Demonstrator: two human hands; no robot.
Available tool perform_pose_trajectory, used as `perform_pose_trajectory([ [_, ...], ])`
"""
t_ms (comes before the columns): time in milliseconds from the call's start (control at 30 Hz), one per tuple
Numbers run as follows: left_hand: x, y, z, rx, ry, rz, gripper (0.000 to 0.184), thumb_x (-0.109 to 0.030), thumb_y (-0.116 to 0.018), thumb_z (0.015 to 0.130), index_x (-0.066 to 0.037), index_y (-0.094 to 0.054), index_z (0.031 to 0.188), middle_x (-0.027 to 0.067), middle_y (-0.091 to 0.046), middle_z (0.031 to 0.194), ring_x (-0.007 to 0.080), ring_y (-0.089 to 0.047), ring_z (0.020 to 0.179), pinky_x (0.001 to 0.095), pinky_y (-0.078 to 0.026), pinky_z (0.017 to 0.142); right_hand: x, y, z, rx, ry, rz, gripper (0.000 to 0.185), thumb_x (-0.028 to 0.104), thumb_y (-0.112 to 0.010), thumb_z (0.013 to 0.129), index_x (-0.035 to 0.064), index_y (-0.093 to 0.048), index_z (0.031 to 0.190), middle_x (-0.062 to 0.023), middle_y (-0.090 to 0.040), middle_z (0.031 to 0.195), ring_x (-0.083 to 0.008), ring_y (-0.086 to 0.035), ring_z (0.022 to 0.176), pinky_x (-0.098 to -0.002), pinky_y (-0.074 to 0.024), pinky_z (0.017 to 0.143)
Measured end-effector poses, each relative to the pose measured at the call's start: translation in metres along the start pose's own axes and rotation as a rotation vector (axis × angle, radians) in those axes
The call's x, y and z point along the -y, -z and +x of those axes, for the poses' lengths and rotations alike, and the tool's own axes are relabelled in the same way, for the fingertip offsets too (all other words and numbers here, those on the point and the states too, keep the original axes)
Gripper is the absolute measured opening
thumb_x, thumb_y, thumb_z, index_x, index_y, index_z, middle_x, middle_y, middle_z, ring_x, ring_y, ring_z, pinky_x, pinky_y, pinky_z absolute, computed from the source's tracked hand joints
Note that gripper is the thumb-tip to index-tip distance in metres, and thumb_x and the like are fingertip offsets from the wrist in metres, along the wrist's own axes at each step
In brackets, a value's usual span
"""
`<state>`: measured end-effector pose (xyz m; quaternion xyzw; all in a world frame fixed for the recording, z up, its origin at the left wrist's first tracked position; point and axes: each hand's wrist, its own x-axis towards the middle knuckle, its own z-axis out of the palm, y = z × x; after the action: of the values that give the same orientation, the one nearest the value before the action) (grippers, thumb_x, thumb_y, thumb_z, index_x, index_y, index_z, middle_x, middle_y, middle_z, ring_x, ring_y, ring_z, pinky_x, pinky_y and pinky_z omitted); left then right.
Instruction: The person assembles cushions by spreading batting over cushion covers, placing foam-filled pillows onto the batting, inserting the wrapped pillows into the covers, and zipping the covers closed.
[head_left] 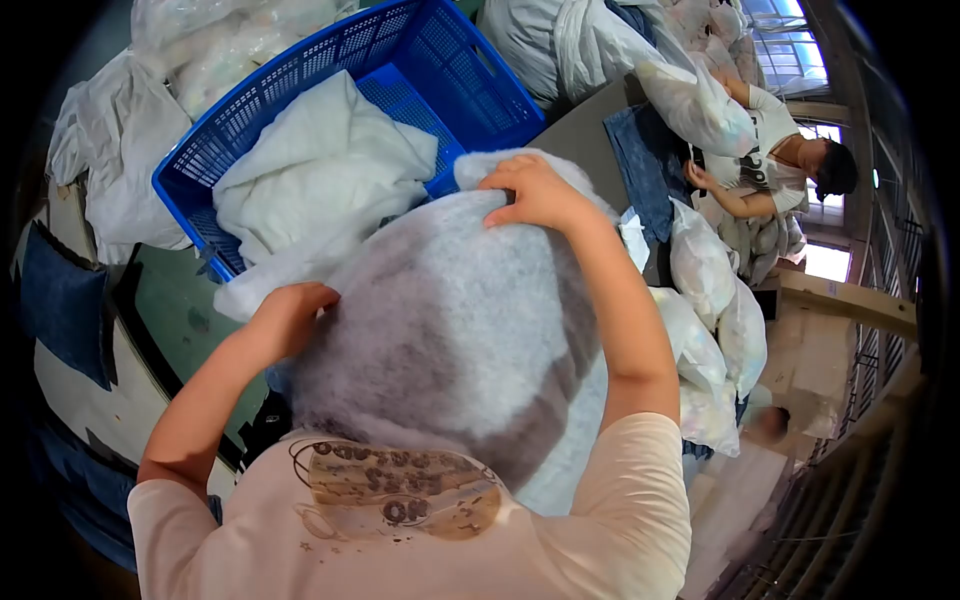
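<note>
A large sheet of fluffy white batting (470,300) spreads out in front of my chest, its far edge folded over near the blue basket. My right hand (535,193) grips that far edge, thumb and fingers closed on the fluff. On the near-left edge, my left hand (298,312) pinches the same sheet, with its fingertips partly hidden. More white batting (320,165) lies bunched inside the blue plastic basket (265,85) just beyond my hands.
White plastic sacks (125,150) crowd the left and back. A dark blue cushion (65,300) rests at far left. To the right, a co-worker (770,150) handles a filled clear bag (695,105) beside denim-blue fabric (645,165). Several stuffed bags (705,270) are piled nearby.
</note>
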<state>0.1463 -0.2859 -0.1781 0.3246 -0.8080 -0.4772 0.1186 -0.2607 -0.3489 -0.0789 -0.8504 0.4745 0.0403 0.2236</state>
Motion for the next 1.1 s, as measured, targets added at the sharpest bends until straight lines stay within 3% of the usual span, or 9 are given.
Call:
perform_pose_trajectory([
  [133, -0.030, 0.004, 0.024, 0.007, 0.375, -0.477, 0.035, -0.015, -0.068, 0.087, 0.000, -0.062, 0.118, 0.0172, -0.063, 0.115, 0.0352, -0.062, 0.096, 0.0384, -0.051, 0.078, 0.016, 0.016, -0.007, 0.008, -0.059, -0.023, 0.029, 0.019, -0.076, 0.072, 0.0079, -0.066, 0.097, -0.0071, -0.063, 0.088, -0.0290, -0.059, 0.095, -0.0381, -0.0461, 0.083],
  [200, -0.038, -0.007, 0.027, -0.083, 0.220, -0.303, 0.046, -0.026, -0.072, 0.086, 0.001, -0.060, 0.121, 0.0189, -0.063, 0.114, 0.0344, -0.062, 0.098, 0.0385, -0.050, 0.081, 0.024, 0.019, -0.012, -0.018, -0.179, 0.062, 0.023, 0.015, -0.073, 0.071, 0.0070, -0.062, 0.090, -0.0071, -0.063, 0.088, -0.0296, -0.058, 0.093, -0.0398, -0.0461, 0.080],
  [333, -0.045, -0.020, 0.035, -0.161, 0.108, -0.143, 0.062, -0.038, -0.076, 0.082, 0.005, -0.058, 0.123, 0.0208, -0.062, 0.114, 0.0342, -0.061, 0.101, 0.0382, -0.050, 0.085, 0.025, 0.017, -0.019, -0.043, 0.022, -0.067, 0.024, 0.011, -0.070, 0.067, 0.0074, -0.057, 0.087, -0.0101, -0.061, 0.087, -0.0331, -0.058, 0.087, -0.0431, -0.0455, 0.074],
  [533, -0.060, -0.005, 0.041, -0.098, 0.070, -0.240, 0.064, -0.041, -0.078, 0.080, 0.004, -0.059, 0.121, 0.0195, -0.061, 0.115, 0.0348, -0.059, 0.105, 0.0381, -0.048, 0.088, 0.035, 0.038, -0.042, 0.002, -0.068, 0.021, 0.024, 0.014, -0.062, 0.066, 0.0065, -0.057, 0.088, -0.0159, -0.058, 0.072, -0.0365, -0.057, 0.070, -0.0458, -0.0442, 0.065],
  [633, -0.062, -0.003, 0.038, -0.048, -0.151, -0.118, 0.062, -0.040, -0.079, 0.079, 0.002, -0.060, 0.120, 0.0174, -0.061, 0.109, 0.0306, -0.059, 0.102, 0.0343, -0.048, 0.087, 0.070, 0.082, -0.047, -0.014, -0.210, -0.021, 0.024, 0.017, -0.059, 0.066, 0.0063, -0.057, 0.087, -0.0177, -0.056, 0.065, -0.0360, -0.057, 0.063, -0.0440, -0.0429, 0.060],
  [867, -0.129, 0.054, 0.026, 0.580, 0.214, -0.803, 0.051, -0.030, -0.079, 0.085, -0.004, -0.061, 0.125, 0.0054, -0.065, 0.118, 0.0118, -0.059, 0.105, 0.0293, -0.048, 0.088, 0.069, 0.126, -0.048, 0.142, -0.296, 0.205, 0.022, 0.020, -0.054, 0.068, 0.0022, -0.058, 0.081, -0.0127, -0.052, 0.065, -0.0200, -0.050, 0.060, -0.0357, -0.0413, 0.059],
  [933, -0.130, 0.050, 0.021, 0.515, 0.352, -0.878, 0.057, -0.026, -0.079, 0.083, -0.005, -0.057, 0.131, 0.0075, -0.065, 0.120, 0.0147, -0.060, 0.106, 0.0277, -0.047, 0.091, 0.041, 0.105, -0.034, 0.211, -0.287, 0.166, 0.025, 0.023, -0.055, 0.070, 0.0018, -0.059, 0.082, -0.0138, -0.057, 0.071, -0.0220, -0.053, 0.067, -0.0377, -0.0427, 0.064],
  [1000, -0.112, 0.031, 0.018, 0.573, 0.430, -0.913, 0.059, -0.018, -0.076, 0.084, -0.005, -0.052, 0.136, 0.0111, -0.065, 0.121, 0.0219, -0.064, 0.107, 0.0322, -0.050, 0.093, 0.016, 0.064, -0.012, 0.179, -0.391, 0.104, 0.028, 0.028, -0.058, 0.071, 0.0043, -0.065, 0.087, -0.0189, -0.068, 0.087, -0.0355, -0.064, 0.084, -0.0435, -0.0477, 0.074],
  [1100, -0.070, -0.004, 0.011, 0.530, 0.741, -1.297, 0.054, -0.011, -0.072, 0.084, -0.004, -0.053, 0.134, 0.0133, -0.064, 0.122, 0.0263, -0.064, 0.108, 0.0385, -0.053, 0.092, 0.012, -0.018, 0.007, 0.047, -0.485, -0.108, 0.040, 0.034, -0.062, 0.077, 0.0079, -0.066, 0.107, -0.0162, -0.069, 0.107, -0.0348, -0.064, 0.099, -0.0437, -0.0494, 0.086],
])
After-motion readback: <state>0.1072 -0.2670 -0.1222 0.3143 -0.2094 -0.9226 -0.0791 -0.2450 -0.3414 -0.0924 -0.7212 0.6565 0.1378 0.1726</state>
